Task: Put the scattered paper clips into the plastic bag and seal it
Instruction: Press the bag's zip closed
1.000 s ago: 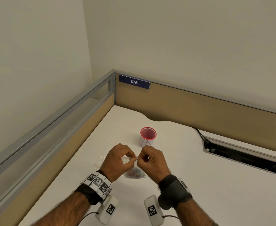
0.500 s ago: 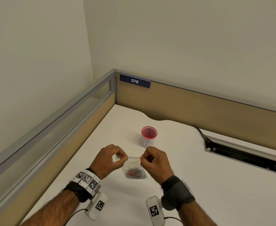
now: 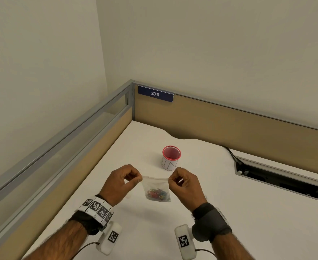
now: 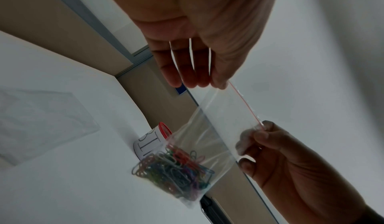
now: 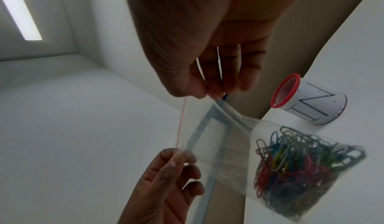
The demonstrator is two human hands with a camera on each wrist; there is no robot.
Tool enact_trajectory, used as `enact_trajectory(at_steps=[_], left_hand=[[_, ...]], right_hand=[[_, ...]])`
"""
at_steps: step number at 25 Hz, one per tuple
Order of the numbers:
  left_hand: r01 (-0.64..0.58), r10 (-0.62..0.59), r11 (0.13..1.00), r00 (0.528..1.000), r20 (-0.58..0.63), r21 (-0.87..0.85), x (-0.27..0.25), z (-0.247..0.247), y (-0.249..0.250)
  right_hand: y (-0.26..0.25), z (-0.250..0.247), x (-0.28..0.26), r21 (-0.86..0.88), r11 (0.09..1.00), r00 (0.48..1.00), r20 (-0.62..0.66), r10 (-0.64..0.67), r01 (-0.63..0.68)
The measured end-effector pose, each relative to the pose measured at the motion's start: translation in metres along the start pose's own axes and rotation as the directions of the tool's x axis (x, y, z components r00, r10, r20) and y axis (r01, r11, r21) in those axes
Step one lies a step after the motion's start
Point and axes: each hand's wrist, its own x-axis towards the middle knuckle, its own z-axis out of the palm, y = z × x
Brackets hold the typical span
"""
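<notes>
The bag [image 3: 157, 190] hangs above the desk [image 3: 229, 212] near the cup [image 3: 171, 158], clips [image 3: 158, 194] heaped at its bottom. The left hand [image 3: 123, 182] and right hand [image 3: 185, 184] each pinch a top corner, the strip taut between them. This looks like sealing; next, press along the strip. Only the wrist views show its red line [image 4: 245, 104].

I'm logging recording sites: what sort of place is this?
Probably an office cubicle: a white desk boxed in by tan partition panels with grey metal rails, a blue number plate reading 376, and a recessed cable tray set into the desktop.
</notes>
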Motion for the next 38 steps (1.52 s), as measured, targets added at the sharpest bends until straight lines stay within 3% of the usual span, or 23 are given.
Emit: enact_trajectory(at_steps=[3,6,8,9,11,13,15,17,20,22,24,26,28,31,33,36,38], left_hand=[[0.073,-0.070,0.989,0.997,0.027,-0.126,0.002,0.005,0.005],[0.174,-0.182,0.964,0.983,-0.023,-0.201,-0.002,0.011,0.004],[0.304,-0.321,0.916,0.947,-0.025,-0.263,-0.011,0.017,-0.005],[0.422,-0.435,0.858,0.900,0.021,-0.292,-0.016,0.021,-0.011],[0.675,-0.652,0.682,0.735,0.186,-0.281,-0.023,0.028,-0.017],[0.816,-0.727,0.502,0.578,0.371,-0.287,-0.028,0.033,-0.013],[0.839,-0.707,0.369,0.532,0.466,-0.399,-0.027,0.037,-0.009],[0.806,-0.699,0.282,0.544,0.464,-0.520,-0.021,0.043,-0.006],[0.747,-0.720,0.261,0.572,0.392,-0.611,-0.011,0.050,-0.008],[0.691,-0.683,0.291,0.634,0.362,-0.661,-0.006,0.049,-0.009],[0.656,-0.656,0.328,0.676,0.336,-0.679,-0.001,0.049,-0.008],[0.633,-0.671,0.336,0.680,0.295,-0.697,0.005,0.053,-0.002],[0.584,-0.656,0.314,0.703,0.273,-0.749,0.008,0.058,0.006],[0.542,-0.620,0.254,0.726,0.296,-0.801,0.010,0.061,0.014],[0.527,-0.615,0.255,0.735,0.285,-0.810,0.012,0.056,0.013],[0.536,-0.617,0.365,0.752,0.233,-0.761,0.012,0.054,0.005],[0.537,-0.623,0.395,0.753,0.212,-0.746,0.012,0.050,0.003]], right_hand=[[0.002,0.001,0.002,0.072,0.995,0.998,0.030,0.061,-0.063],[-0.002,0.007,0.005,0.176,0.969,0.985,0.060,0.163,-0.171],[-0.006,0.013,0.008,0.168,0.973,0.988,0.033,0.154,-0.157],[-0.007,0.015,0.009,0.155,0.979,0.991,0.019,0.134,-0.135],[-0.012,0.017,0.010,0.149,0.984,0.995,0.026,0.095,-0.098],[-0.018,0.016,0.007,0.181,0.981,0.995,0.083,0.060,-0.075],[-0.020,0.014,0.004,0.203,0.978,0.987,0.159,0.024,-0.056],[-0.019,0.012,-0.001,0.160,0.987,0.973,0.231,-0.003,-0.034],[-0.013,0.012,-0.009,0.088,0.996,0.959,0.283,-0.005,-0.020],[-0.005,0.013,-0.011,0.079,0.995,0.977,0.209,0.039,-0.056],[0.005,0.014,-0.009,0.068,0.984,0.986,0.033,0.165,-0.167],[0.009,0.019,-0.007,0.082,0.935,0.937,-0.032,0.348,-0.345],[0.008,0.028,-0.008,0.189,0.853,0.873,0.064,0.483,-0.486],[-0.001,0.040,-0.009,0.365,0.728,0.814,0.220,0.538,-0.580],[-0.004,0.044,-0.010,0.424,0.692,0.810,0.253,0.529,-0.584],[-0.003,0.046,-0.013,0.482,0.673,0.824,0.249,0.510,-0.562],[0.000,0.047,-0.015,0.524,0.643,0.824,0.265,0.500,-0.559]])
